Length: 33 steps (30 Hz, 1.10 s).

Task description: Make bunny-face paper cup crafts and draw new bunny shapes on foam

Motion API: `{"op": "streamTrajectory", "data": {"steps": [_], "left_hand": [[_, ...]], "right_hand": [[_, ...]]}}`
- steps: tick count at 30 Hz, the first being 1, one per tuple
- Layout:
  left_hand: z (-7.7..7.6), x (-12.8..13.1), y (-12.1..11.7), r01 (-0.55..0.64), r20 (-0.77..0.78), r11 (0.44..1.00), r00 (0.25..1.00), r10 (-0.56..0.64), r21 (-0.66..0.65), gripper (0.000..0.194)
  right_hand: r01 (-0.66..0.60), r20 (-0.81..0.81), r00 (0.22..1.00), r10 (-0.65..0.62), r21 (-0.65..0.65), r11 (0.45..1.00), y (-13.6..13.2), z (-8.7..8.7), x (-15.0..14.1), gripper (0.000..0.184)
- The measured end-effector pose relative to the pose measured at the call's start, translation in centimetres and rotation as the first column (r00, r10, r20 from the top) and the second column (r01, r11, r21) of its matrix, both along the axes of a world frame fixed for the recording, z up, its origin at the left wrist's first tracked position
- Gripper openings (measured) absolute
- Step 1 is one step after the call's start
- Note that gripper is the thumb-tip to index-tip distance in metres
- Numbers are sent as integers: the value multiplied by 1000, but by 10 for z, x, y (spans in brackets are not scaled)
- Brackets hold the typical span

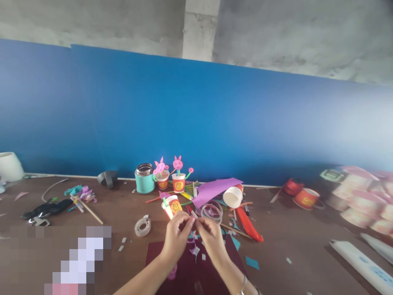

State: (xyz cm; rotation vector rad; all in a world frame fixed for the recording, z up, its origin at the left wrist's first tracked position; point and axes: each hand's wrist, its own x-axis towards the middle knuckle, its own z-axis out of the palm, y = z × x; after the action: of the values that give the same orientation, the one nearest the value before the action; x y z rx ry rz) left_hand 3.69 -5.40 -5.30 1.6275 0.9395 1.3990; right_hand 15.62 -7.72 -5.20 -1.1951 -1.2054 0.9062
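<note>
Low at centre, your left hand (pixel 177 235) and right hand (pixel 211 235) pinch a piece (pixel 194 219) too small to identify, grips narrow; above, cups (pixel 178 184) hold pink figures (pixel 177 163) beside an open jar (pixel 145 183).

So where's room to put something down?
Between the long red thing and long white thing, bar small scraps, and between the tape roll and wooden stick. It's crowded around the purple sheet and just beyond the left hand and right hand.
</note>
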Motion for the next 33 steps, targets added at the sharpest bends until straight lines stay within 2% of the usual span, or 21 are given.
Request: {"op": "streamTrajectory", "data": {"steps": [17, 26, 33], "left_hand": [[-4, 0, -1, 16, 12, 1000, 1000, -15, -20, 25], [-7, 1, 1, 21, 30, 1000, 999, -21, -5, 24], [-6, 2, 0, 47, 57, 997, 997, -43, -63, 25]], "right_hand": [[1, 25, 1000, -1, -11, 1000, -3, 2, 0, 28], [-1, 5, 1000, 1, 3, 1000, -1, -3, 0, 26], [12, 0, 1000, -12, 0, 1000, -2, -1, 1, 22]]}}
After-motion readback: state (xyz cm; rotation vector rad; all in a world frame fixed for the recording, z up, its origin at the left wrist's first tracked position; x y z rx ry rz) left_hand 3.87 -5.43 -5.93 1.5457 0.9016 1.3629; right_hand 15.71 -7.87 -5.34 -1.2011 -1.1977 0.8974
